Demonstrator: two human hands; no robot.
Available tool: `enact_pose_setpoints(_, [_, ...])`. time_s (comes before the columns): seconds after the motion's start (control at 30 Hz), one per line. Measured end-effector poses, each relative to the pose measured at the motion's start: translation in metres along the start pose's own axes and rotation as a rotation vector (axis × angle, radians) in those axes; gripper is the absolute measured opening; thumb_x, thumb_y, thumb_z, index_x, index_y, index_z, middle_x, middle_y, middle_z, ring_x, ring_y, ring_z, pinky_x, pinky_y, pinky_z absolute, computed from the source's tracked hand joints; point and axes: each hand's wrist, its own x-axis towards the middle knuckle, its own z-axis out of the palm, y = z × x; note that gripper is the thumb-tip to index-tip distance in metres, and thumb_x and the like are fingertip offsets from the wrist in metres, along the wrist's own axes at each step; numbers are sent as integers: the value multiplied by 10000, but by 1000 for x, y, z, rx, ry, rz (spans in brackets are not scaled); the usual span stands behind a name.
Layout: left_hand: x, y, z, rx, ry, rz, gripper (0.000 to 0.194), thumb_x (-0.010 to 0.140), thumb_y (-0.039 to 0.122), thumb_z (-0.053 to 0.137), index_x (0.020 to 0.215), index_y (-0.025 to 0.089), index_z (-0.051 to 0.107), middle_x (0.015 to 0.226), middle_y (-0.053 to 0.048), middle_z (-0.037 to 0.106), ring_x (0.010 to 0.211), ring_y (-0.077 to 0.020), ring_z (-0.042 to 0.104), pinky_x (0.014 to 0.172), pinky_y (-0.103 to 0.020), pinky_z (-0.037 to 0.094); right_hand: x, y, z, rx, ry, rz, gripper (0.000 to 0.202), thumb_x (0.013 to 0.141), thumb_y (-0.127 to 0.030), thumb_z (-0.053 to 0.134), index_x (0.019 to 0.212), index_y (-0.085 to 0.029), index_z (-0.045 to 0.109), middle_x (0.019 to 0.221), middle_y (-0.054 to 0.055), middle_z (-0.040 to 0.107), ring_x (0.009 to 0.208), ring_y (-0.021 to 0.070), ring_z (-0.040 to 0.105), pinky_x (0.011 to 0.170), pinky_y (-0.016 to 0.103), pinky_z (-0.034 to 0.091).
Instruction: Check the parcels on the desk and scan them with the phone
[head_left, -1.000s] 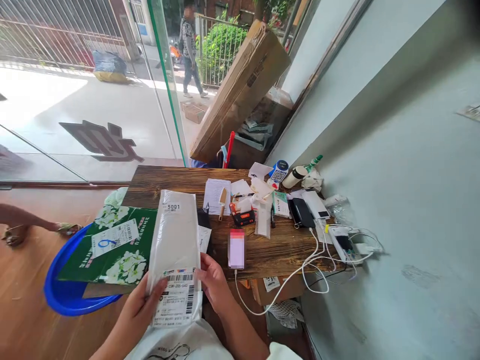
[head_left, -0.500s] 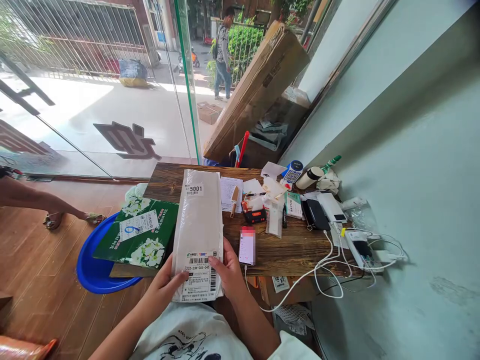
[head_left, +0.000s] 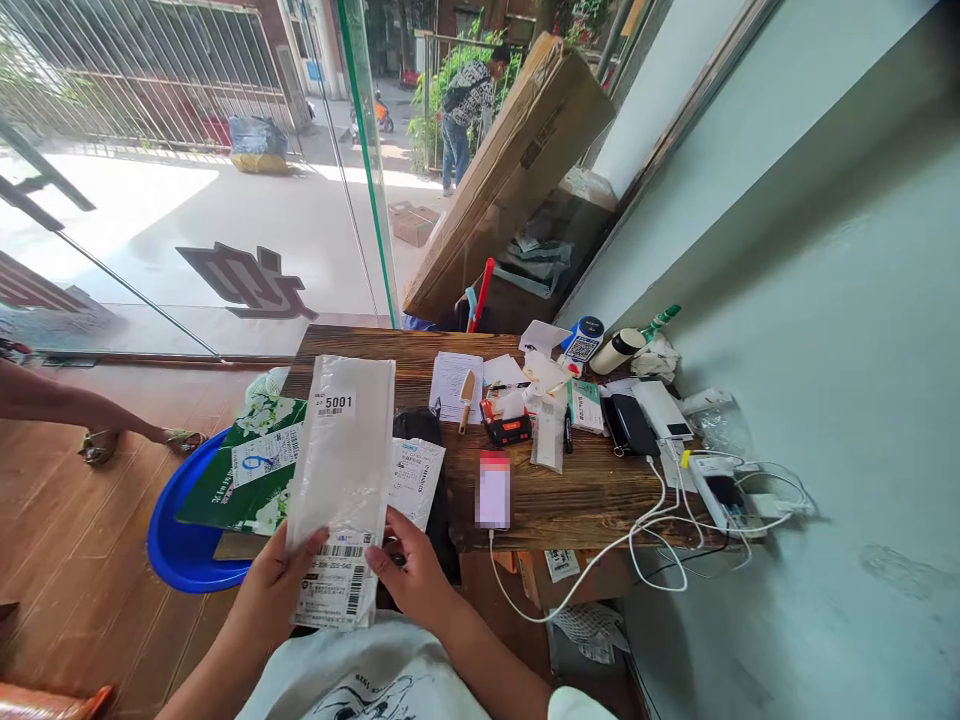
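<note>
Both hands hold a long white plastic mail parcel by its near end, where a barcode label sits; a sticker reading 5001 is on its far end. My left hand grips the left edge and my right hand the right edge. The parcel is lifted above the left part of the wooden table. Under it lie a black package with a white label and a green flower-printed box. A phone on a white cable lies just right of my right hand.
A blue plastic basin sits on the floor at the table's left end. Papers, a small knife, a black-orange label printer, power banks and cables crowd the table. A big cardboard box leans behind it. Another person's leg is at left.
The parcel has shifted left and been lifted off the table, uncovering the black labelled package beneath. Both hands moved left with it. The passer-by outside walked on.
</note>
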Motion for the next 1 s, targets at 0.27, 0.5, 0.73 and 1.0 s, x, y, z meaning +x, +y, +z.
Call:
enact_pose_setpoints(0.27, [-2,-9,-53,-113,308,-129,841,324,683,848,1011,271,594,716,30,708,627,-214,639,489,-276,567,12,87,-39,-595,707,117,349,755,-311,604,1075,-177,570,1006,107,613,843,232,594,816,426,521])
enact_pose_setpoints(0.5, [19,-4,-71,-112,221,-162,848,288,655,867,980,251,589,651,31,673,576,-195,608,450,-252,542,35,82,-43,-568,765,306,336,579,-316,722,853,-214,557,924,67,576,885,272,570,747,381,469])
enact_pose_setpoints(0.73, [34,6,-88,-46,151,-117,751,366,671,851,923,246,581,671,21,669,617,-206,612,461,-254,547,34,69,-42,-257,682,221,352,733,-561,552,825,-229,480,799,64,683,738,219,637,775,393,503])
enact_pose_setpoints(1.0, [62,0,-96,43,73,-34,698,432,699,813,888,221,590,642,6,664,588,-187,590,418,-208,464,26,15,-1,163,589,132,419,725,-534,727,866,-225,483,830,39,736,798,190,684,740,301,501])
